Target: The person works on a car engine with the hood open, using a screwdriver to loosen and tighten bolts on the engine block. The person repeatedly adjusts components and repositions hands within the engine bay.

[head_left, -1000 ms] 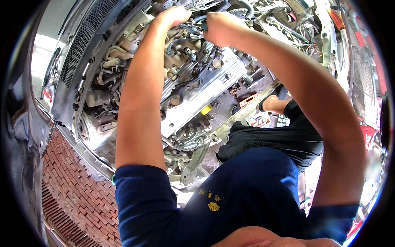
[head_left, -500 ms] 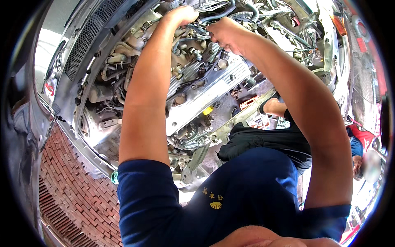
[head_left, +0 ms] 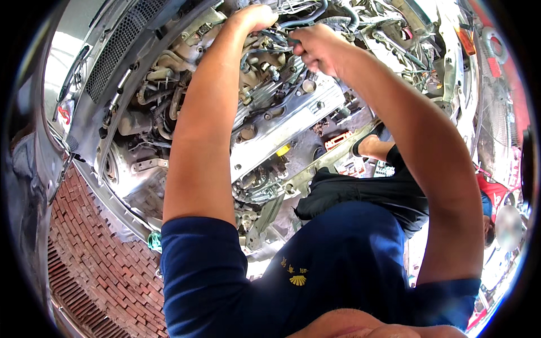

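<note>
Both my arms reach over an open engine bay. My left hand (head_left: 258,18) is at the far side of the engine (head_left: 293,127), bent down among hoses and wiring; its fingertips are hidden behind the hand. Just right of it, my right hand (head_left: 320,49) has its fingers curled in, closed around the end of something dark that I cannot make out. Between the two hands runs a dark hose or cable (head_left: 273,37). The silvery valve cover with a yellow cap (head_left: 283,150) lies nearer to me, below my right hand.
A perforated dark cowl panel (head_left: 121,53) borders the bay at the left. Red brick paving (head_left: 104,248) shows at lower left. Tools and an orange-red item (head_left: 338,139) lie beyond the front crossmember (head_left: 349,147). Another person (head_left: 488,217) is at the far right.
My right hand has shifted slightly right, away from the left, with its fingers still curled. The left hand stays at nearly the same spot. The whole view has moved a little.
</note>
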Motion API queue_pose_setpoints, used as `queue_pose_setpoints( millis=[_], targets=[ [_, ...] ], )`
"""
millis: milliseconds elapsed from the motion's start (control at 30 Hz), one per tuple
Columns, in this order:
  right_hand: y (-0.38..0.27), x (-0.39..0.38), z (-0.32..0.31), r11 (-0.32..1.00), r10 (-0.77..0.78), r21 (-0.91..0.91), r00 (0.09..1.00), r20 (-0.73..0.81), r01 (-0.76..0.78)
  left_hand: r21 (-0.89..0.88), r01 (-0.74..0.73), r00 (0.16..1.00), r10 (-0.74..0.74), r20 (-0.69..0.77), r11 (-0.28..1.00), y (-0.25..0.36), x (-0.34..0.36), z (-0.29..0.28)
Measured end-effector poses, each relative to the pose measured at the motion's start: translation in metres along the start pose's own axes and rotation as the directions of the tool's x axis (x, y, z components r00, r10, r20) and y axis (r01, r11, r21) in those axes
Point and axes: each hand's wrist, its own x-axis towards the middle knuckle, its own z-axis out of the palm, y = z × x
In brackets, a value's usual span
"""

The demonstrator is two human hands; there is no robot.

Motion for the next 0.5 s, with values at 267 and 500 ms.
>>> queue_pose_setpoints(
  millis=[267, 500],
  targets=[
    [0.004, -0.012, 0.007, -0.436, -0.720, -0.827, 0.413, 0.557, 0.356, 0.479, -0.183, 0.975, 0.222, -0.026, 0.859, -0.045, -0.010, -0.012],
    [-0.012, -0.008, 0.005, 0.715, -0.270, -0.682, 0.961, -0.067, 0.153, 0.465, -0.170, 0.980, 0.198, -0.013, 0.869, -0.022, 0.000, -0.004]
  ],
)
